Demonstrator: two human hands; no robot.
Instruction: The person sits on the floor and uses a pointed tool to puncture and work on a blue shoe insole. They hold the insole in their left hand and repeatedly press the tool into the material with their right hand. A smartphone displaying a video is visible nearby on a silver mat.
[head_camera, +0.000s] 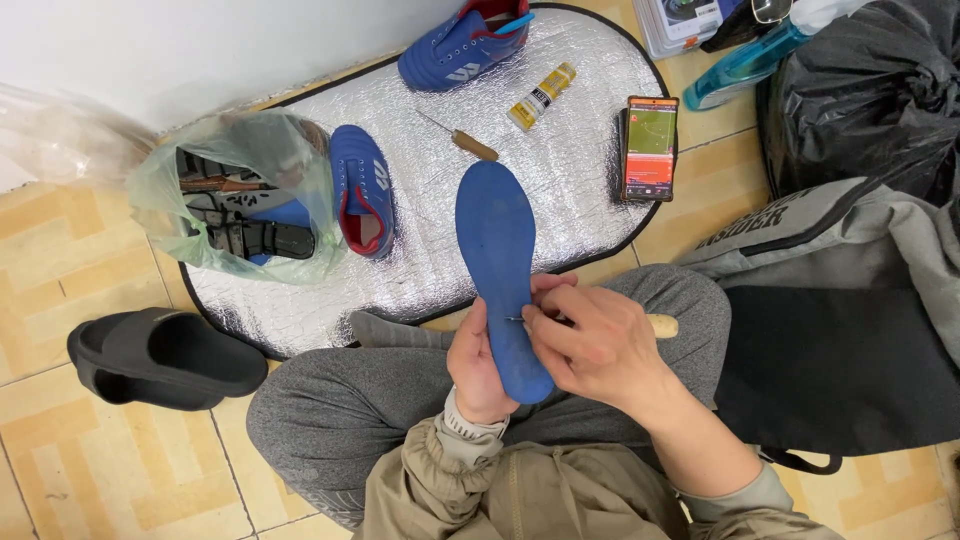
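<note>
Left hand (478, 368) gripped blue insole (497, 262) upright over the lap; right hand (597, 345) pressed a wooden-handled awl (660, 326) against its edge. Foil mat (560, 180) carried two blue shoes, second awl (462, 140), glue tube (541, 96), phone (650, 148) at right edge.

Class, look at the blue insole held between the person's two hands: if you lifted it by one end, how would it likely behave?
The blue insole is thin and flat, so it would probably flex and droop somewhat. The left hand steadies its heel end alone, which suggests it is light. Its matte surface looks grippy rather than slippery, and the wooden-handled awl in the right hand suggests soft, pierceable material.
</note>
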